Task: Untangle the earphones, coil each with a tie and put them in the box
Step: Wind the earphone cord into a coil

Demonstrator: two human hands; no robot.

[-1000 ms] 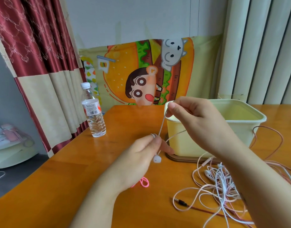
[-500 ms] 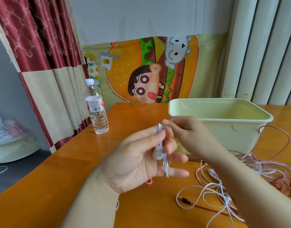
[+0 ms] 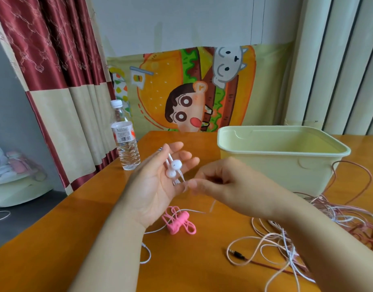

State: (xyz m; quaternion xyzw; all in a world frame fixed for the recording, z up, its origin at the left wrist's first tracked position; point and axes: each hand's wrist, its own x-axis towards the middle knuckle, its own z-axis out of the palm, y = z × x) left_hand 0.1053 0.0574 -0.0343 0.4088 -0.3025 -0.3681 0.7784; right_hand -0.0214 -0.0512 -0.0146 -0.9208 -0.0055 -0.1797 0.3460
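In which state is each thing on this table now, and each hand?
White earphones: untied, buds lying on left hand.
Left hand: open, palm up.
Right hand: pinching white earphones' cable.
Pink ties: bundled, unused.
Box: upright, lidless.
Bottle: upright, capped.
Other cables: tangled.

Two white earbuds (image 3: 174, 167) lie across left fingers (image 3: 187, 155); cord (image 3: 182, 177) pinched at right fingertips (image 3: 192, 184). Pink ties (image 3: 178, 221) below; pale box (image 3: 282, 171) beyond.
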